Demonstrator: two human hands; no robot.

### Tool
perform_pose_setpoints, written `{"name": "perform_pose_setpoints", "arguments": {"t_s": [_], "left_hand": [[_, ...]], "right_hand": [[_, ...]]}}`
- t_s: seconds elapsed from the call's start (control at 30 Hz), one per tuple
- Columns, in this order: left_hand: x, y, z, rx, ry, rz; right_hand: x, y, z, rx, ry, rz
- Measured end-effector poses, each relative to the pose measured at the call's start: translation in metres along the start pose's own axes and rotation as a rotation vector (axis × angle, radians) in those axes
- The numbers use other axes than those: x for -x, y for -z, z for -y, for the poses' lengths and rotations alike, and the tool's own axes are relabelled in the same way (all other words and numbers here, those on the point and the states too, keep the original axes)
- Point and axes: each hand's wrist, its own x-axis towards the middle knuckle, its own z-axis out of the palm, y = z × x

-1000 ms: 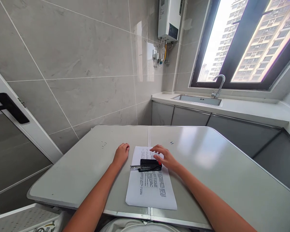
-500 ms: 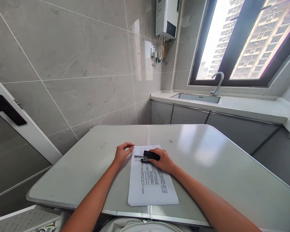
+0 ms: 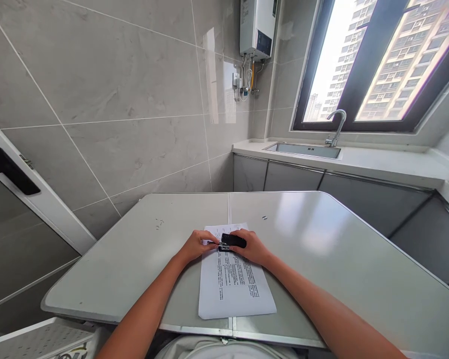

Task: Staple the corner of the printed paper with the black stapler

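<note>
A printed sheet of paper (image 3: 234, 289) lies on the grey folding table (image 3: 322, 249) in front of me. A black stapler (image 3: 232, 241) rests across the sheet's upper part. My right hand (image 3: 252, 248) is closed around the stapler's right end. My left hand (image 3: 196, 245) is closed at the stapler's metal front end, fingers pinching there at the paper's left edge.
A few loose staples (image 3: 159, 223) lie on the table's left half, another small bit (image 3: 264, 218) at the far middle. A counter with sink (image 3: 303, 149) and tap (image 3: 336, 127) stands behind under the window. A door with a black handle (image 3: 7, 169) is at left.
My right hand took hold of the stapler and shifted it up the sheet. My left hand moved right from the bare table onto the stapler's front end.
</note>
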Motion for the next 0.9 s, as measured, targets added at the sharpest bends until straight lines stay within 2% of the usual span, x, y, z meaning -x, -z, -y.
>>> {"name": "perform_pose_setpoints", "arguments": {"t_s": [0.27, 0.47, 0.67, 0.9], "left_hand": [[-0.001, 0.0, -0.003, -0.003, -0.001, -0.025], [-0.001, 0.003, -0.004, -0.06, -0.028, 0.007], [0.001, 0.016, 0.005, -0.254, -0.139, 0.093], [0.005, 0.033, 0.009, -0.254, -0.092, 0.115]], "right_hand": [[0.0, 0.0, -0.001, 0.004, -0.022, 0.021], [0.0, 0.0, 0.0, -0.001, -0.014, 0.03], [0.0, 0.001, 0.001, -0.011, -0.022, 0.016], [0.0, 0.005, -0.002, -0.135, -0.059, -0.051]]}}
